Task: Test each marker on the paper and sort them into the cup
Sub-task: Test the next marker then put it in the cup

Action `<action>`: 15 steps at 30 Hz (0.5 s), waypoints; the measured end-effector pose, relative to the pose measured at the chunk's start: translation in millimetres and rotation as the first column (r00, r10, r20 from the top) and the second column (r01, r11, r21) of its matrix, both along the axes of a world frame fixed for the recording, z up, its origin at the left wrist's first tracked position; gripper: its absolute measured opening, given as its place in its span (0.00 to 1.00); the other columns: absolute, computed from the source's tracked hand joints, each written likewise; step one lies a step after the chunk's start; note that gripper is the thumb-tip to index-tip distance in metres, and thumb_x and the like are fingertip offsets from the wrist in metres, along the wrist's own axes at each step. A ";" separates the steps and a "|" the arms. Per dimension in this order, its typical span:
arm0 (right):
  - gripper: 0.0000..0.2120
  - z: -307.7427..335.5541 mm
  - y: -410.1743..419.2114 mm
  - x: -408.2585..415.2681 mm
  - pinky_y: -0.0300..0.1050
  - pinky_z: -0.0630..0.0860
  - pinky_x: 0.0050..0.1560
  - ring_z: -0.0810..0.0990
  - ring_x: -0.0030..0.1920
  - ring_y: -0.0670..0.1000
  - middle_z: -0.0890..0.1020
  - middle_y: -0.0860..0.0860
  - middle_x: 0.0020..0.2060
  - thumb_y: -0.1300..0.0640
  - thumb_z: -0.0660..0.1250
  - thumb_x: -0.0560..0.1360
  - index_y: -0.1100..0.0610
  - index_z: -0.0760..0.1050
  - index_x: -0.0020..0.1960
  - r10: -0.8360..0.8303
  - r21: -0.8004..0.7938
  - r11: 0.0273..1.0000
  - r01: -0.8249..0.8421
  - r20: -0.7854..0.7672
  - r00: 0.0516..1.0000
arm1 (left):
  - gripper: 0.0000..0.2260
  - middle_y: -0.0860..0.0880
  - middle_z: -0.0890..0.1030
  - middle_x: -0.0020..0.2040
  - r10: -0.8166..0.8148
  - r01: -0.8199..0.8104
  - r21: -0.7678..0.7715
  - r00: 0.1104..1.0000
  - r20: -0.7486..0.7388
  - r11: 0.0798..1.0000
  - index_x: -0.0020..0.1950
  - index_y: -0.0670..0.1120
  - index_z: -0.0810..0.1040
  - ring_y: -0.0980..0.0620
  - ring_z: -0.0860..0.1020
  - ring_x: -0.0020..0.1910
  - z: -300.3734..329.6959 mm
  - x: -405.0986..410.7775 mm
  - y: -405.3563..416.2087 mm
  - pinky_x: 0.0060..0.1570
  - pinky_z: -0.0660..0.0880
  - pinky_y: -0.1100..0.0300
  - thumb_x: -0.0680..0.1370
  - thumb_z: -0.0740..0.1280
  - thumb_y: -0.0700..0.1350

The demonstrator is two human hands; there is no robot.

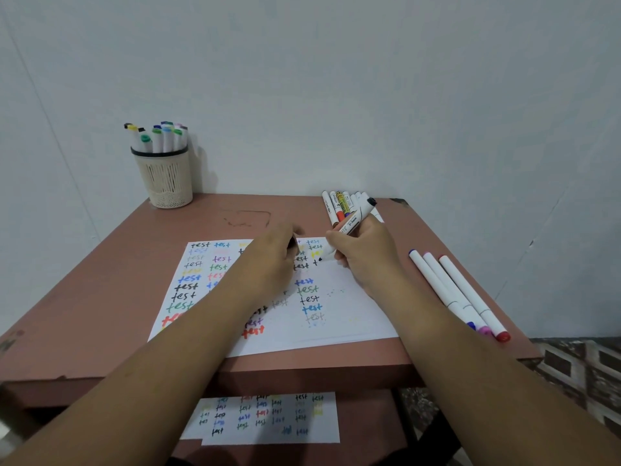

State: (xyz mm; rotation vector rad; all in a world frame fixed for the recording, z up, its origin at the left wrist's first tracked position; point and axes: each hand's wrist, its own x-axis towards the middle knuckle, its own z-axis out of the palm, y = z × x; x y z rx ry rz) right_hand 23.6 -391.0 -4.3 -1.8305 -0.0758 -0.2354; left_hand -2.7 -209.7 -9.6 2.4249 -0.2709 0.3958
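The right hand (366, 253) is gripping a white marker (354, 223) with fingers curled round its barrel, and the black tip is touching the sheet of paper (353, 317) beside a row of "test" words. The left hand (272, 257) is lying on the paper with fingers curled round something small and dark, too hidden to name. Three capped markers (457, 290) are lying just right of the paper. A bundle of markers (342, 205) is lying beyond the paper's far right corner. The mesh cup (164, 179), filled with markers, is standing well beyond the paper's far left corner on the table (100, 280).
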 end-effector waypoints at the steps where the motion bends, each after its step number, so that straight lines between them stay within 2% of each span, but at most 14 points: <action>1: 0.05 -0.3 0.1 0.0 0.59 0.84 0.46 0.81 0.32 0.47 0.84 0.46 0.32 0.56 0.75 0.72 0.50 0.78 0.42 0.003 -0.010 1.000 -0.003 -0.005 1.000 | 0.12 0.53 0.78 0.53 0.001 -0.001 -0.006 1.000 0.001 1.000 0.65 0.52 0.72 0.54 0.75 0.49 -0.2 0.1 0.1 0.46 0.70 0.59 0.83 0.58 0.40; 4: 0.05 -0.1 1.6 -0.1 0.65 0.84 0.50 0.82 0.33 0.48 0.85 0.46 0.34 0.52 0.74 0.69 0.46 0.79 0.41 -0.008 -0.034 0.999 0.007 -0.016 1.000 | 0.12 0.55 0.81 0.53 -0.002 0.002 -0.025 1.000 -0.005 1.000 0.64 0.51 0.71 0.55 0.77 0.52 0.8 -1.2 -0.8 0.50 0.72 0.60 0.83 0.61 0.39; 9: 0.05 1.5 1.3 -2.6 0.67 0.83 0.50 0.83 0.36 0.50 0.85 0.43 0.34 0.50 0.73 0.68 0.44 0.79 0.42 -0.023 -0.066 0.998 0.020 -0.044 0.999 | 0.08 0.59 0.79 0.50 0.015 -0.018 -0.080 0.999 -0.036 0.997 0.60 0.51 0.73 0.57 0.77 0.52 1.2 -1.4 -0.5 0.51 0.73 0.60 0.82 0.64 0.41; 12: 0.10 3.2 0.5 -4.2 0.67 0.83 0.51 0.84 0.37 0.49 0.85 0.41 0.37 0.47 0.71 0.66 0.37 0.78 0.46 -0.059 -0.077 0.995 0.055 -0.042 0.997 | 0.06 0.55 0.79 0.50 0.016 -0.015 -0.088 1.000 0.004 0.996 0.56 0.51 0.74 0.53 0.78 0.49 1.7 -3.4 0.5 0.51 0.77 0.53 0.82 0.65 0.41; 15: 0.09 2.8 1.0 -5.0 0.68 0.83 0.53 0.83 0.36 0.48 0.85 0.42 0.37 0.46 0.72 0.66 0.40 0.78 0.46 -0.040 -0.074 0.997 0.036 -0.050 0.998 | 0.06 0.51 0.79 0.51 0.034 -0.031 -0.090 0.999 0.035 0.995 0.57 0.48 0.75 0.52 0.77 0.49 7.5 -7.1 -1.3 0.52 0.76 0.53 0.81 0.66 0.40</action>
